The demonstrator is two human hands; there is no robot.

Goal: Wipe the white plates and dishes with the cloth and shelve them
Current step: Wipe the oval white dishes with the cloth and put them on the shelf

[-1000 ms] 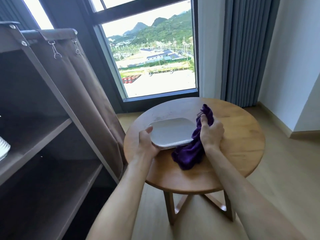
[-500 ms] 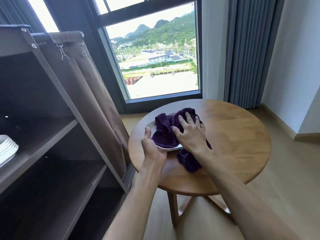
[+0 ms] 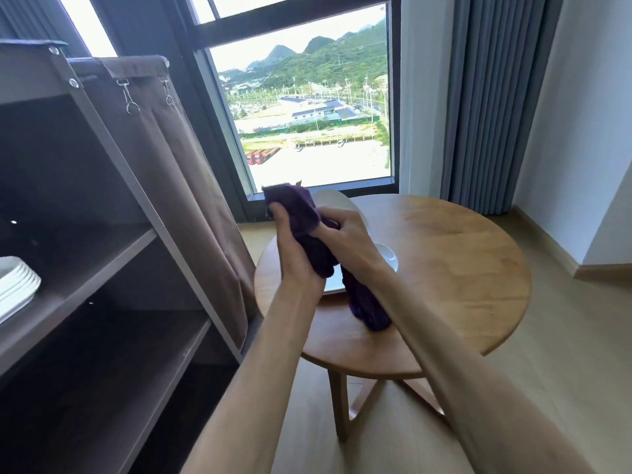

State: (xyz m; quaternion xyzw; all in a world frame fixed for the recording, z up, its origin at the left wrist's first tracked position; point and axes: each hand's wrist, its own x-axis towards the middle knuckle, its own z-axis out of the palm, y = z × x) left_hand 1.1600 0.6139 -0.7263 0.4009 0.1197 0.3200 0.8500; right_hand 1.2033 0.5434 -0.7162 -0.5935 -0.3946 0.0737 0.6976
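Dish: white glazed rectangular plate (image 3: 333,200), raised above the round wooden table (image 3: 455,268), largely hidden by the purple cloth (image 3: 304,213).
Handling: judged rigid, slick, breakable; grip by the rims.
Orientation: tilted, long axis running away from the viewer.
Left hand (image 3: 290,248): clasps cloth and plate edge.
Right hand (image 3: 345,237): presses cloth, fingers curled.
Shelf: white plate stack (image 3: 15,285).

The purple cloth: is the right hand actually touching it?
Touching. The head view shows the right hand with fingers curled round the purple cloth, which drapes down under its wrist; the left hand grips it too.
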